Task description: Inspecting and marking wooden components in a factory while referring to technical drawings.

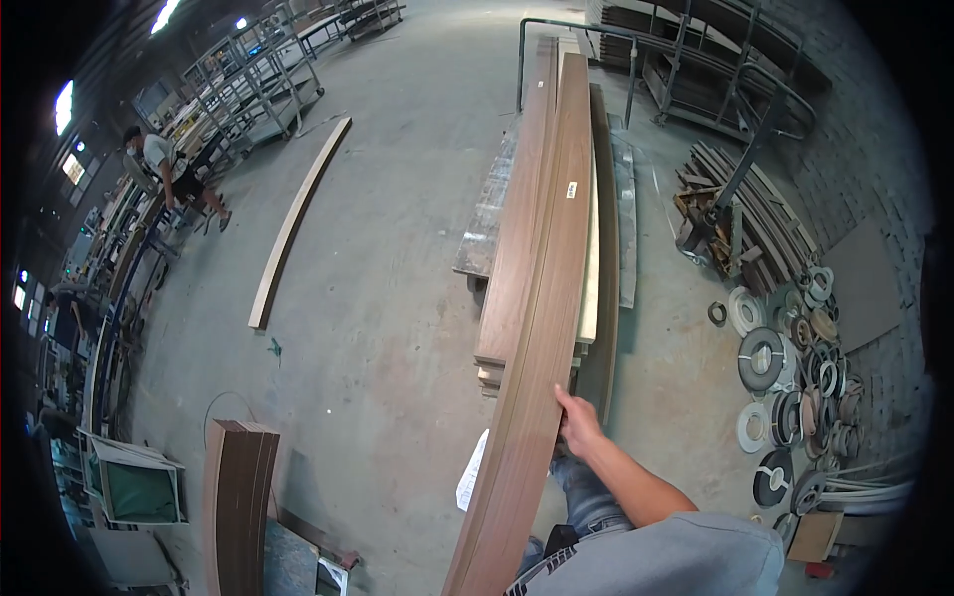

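A long brown wood-grain board (542, 368) runs from the lower edge of the head view up toward the far end, with a small white label on its face. My right hand (579, 425) grips its right edge, thumb on top and the other fingers hidden beneath. Under and beside it lies a stack of similar brown boards (509, 288), with pale ones showing at the right. They rest on a low cart (487, 223) with a metal handle frame (578, 28). A white sheet (473, 475) sticks out left of the held board. My left hand is not in view.
Another stack of brown boards (237, 497) stands at lower left. One pale strip (298, 228) lies on the floor. Rolls of edging (761, 360) and a pallet jack (740, 184) are at the right. At far left, a person (164, 164) bends by a workbench.
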Tool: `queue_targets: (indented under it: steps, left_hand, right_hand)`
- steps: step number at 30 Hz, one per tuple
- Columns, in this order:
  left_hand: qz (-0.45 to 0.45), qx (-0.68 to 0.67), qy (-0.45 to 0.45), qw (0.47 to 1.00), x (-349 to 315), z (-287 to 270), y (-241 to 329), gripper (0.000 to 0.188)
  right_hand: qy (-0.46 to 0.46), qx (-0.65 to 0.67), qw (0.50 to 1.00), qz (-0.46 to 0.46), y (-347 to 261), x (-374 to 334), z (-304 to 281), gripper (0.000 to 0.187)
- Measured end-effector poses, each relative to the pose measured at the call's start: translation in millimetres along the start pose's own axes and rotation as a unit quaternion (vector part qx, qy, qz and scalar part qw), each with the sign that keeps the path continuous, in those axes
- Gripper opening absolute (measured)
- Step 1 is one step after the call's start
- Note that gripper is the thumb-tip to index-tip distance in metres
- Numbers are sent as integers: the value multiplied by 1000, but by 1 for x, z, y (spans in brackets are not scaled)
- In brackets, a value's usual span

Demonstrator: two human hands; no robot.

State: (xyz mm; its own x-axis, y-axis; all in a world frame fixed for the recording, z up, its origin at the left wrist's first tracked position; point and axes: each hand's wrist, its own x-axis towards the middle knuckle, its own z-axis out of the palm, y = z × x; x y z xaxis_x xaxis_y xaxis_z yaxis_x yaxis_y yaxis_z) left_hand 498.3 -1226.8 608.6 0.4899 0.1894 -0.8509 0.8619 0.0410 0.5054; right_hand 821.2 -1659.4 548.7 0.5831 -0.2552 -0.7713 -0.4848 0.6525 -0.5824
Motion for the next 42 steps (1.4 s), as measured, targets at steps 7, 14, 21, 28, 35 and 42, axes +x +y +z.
queue_targets:
  steps: [7, 14, 21, 28, 35, 42]
  left_hand:
    - [103, 26, 33, 994, 77, 125, 102, 47]
    - [96, -131, -134, 978, 119, 273, 223, 43]
    - [119, -24, -201, 972, 154, 335, 306, 43]
    - [146, 115, -160, 970, 178, 284, 344, 38]
    - [33, 168, -153, 973, 279, 175, 323, 34]
    - [145, 295, -190, 925, 392, 83, 409, 31]
  right_hand:
    - [-153, -319, 932, 72, 57, -70, -32, 68]
    - [-77, -157, 984, 19, 0, -60, -32, 57]
    - [-149, -12, 984, 94, -33, -32, -33, 42]
    - [-158, -12, 981, 115, -48, -25, -34, 42]
    - [-88, -10, 991, 100, -51, -40, -7, 40]
    - [239, 76, 968, -31, 6, -60, 54, 42]
